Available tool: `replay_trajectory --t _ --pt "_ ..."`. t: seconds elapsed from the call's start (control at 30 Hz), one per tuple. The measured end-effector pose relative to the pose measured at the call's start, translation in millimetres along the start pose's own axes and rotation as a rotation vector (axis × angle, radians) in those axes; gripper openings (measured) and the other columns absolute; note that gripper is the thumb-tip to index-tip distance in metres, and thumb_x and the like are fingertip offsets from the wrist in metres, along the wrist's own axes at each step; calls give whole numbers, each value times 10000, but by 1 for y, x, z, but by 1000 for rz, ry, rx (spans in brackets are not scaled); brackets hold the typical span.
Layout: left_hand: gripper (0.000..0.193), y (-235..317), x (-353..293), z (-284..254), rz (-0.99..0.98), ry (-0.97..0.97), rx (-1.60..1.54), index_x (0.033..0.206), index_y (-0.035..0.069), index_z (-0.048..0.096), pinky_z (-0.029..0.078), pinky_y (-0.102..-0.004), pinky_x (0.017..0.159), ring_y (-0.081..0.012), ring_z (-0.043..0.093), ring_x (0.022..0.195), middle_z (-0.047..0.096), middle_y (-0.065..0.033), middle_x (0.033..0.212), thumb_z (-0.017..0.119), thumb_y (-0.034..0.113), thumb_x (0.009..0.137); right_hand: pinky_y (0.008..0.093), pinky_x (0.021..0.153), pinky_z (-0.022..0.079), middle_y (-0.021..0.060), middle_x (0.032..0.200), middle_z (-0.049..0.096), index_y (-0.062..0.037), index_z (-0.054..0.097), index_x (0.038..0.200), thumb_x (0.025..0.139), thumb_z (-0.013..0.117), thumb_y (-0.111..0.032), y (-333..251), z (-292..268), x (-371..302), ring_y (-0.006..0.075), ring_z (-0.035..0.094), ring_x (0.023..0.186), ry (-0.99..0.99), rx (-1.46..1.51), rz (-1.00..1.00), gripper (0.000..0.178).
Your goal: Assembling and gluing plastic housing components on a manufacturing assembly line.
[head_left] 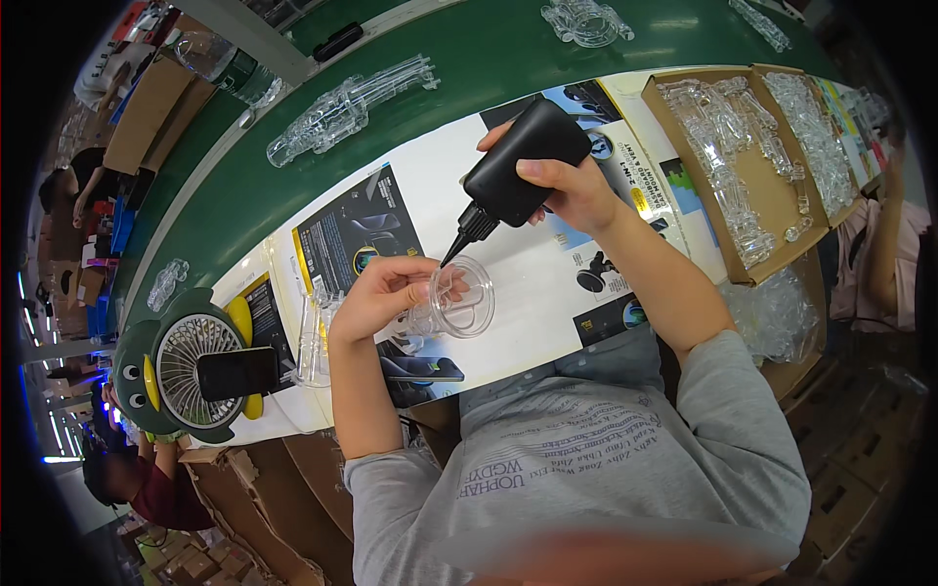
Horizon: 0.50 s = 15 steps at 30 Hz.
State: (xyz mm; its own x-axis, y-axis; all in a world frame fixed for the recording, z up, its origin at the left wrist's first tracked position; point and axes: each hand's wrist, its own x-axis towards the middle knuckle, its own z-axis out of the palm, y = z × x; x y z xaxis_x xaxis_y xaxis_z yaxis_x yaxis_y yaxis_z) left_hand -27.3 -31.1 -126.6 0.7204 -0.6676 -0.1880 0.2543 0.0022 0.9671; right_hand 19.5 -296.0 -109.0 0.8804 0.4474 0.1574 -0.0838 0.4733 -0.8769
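The green worktop spans the view, with printed sheets laid on its near side. At right sits an open cardboard box of clear plastic pieces; at left, a penguin-shaped fan. The right hand is closed around a black bottle, tilted nose-down over the sheets; it looks light, with walls that probably give, so the broad body suits the grip. The left hand pinches a clear, round-rimmed plastic part over the sheets: likely light, stiff, slick and perhaps brittle, best taken by its side. The bottle's narrow nozzle ends just beside the left fingertips; whether it touches the part, I cannot tell.
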Motion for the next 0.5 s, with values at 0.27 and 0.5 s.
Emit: replay_trajectory --t 0.27,0.5 --pt "352 2 -1 -2 49 48 72 1054 -61 598 480 -333 848 -228 629 918 650 -153 974 658 172 797 187 412 422 89 843 635 -29 532 1119 776 598 -246 1 -4 1 75 574 561 20 -20 4 412" --pt "344 -4 3 -8 214 198 84 1074 -55 583 472 -333 853 -226 617 933 641 -151 1000 641 155 807 218 518 451 76 943 603 -73 479 1210 838 576 -190 14 -15 13 93 572 673 209 68 -111 402"
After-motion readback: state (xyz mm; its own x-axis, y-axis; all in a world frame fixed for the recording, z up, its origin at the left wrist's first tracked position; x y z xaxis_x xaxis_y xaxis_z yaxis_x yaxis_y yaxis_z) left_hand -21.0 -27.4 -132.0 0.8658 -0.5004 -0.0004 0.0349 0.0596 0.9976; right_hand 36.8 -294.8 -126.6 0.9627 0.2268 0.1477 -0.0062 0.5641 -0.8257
